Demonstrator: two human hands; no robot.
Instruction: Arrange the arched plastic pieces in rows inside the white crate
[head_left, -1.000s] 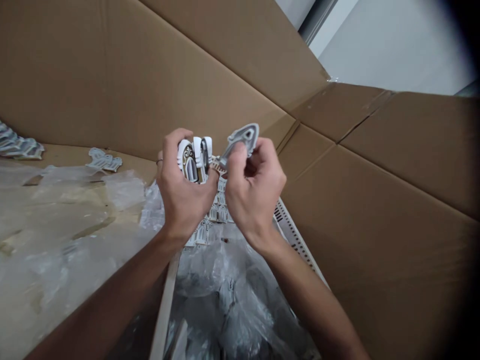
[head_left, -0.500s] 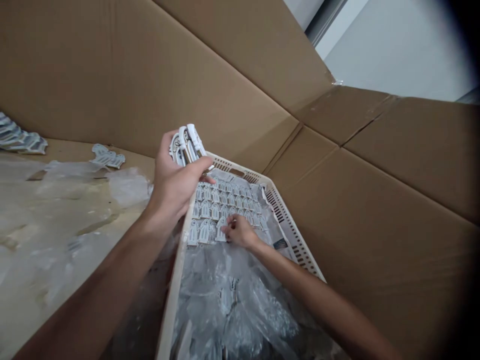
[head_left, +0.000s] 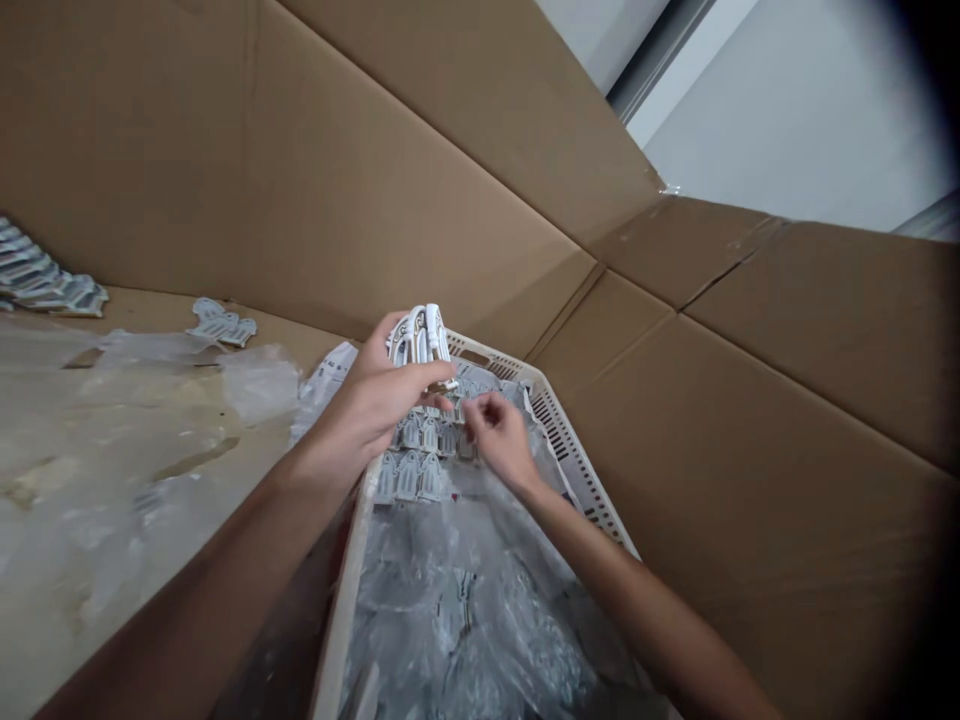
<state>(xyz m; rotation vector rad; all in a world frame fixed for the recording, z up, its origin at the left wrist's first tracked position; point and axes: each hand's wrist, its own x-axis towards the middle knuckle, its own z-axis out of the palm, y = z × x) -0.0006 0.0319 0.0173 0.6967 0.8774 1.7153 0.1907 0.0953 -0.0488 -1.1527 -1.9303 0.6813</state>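
My left hand (head_left: 379,395) grips a small stack of white arch-shaped pieces (head_left: 421,338) with gold trim, held upright above the far left side of a crate (head_left: 349,600). Just right of it, my right hand (head_left: 499,435) hovers over the crate with loosely bent fingers, slightly blurred; nothing shows between them. Beneath both hands, similar arch-shaped pieces (head_left: 407,477) lie flat in rows, the nearest row having three at its left end. My hands hide part of the farther rows.
Clear plastic film (head_left: 480,620) covers the near part of the crate. Tall cardboard walls (head_left: 787,400) rise behind and to the right. At left, plastic sheeting (head_left: 135,440) covers the surface; a few loose pieces (head_left: 221,325) and a larger pile (head_left: 45,275) lie beyond it.
My right hand has let go of an arch-shaped piece in the nearest row and risen toward the stack. My left hand has moved right and lower with the stack.
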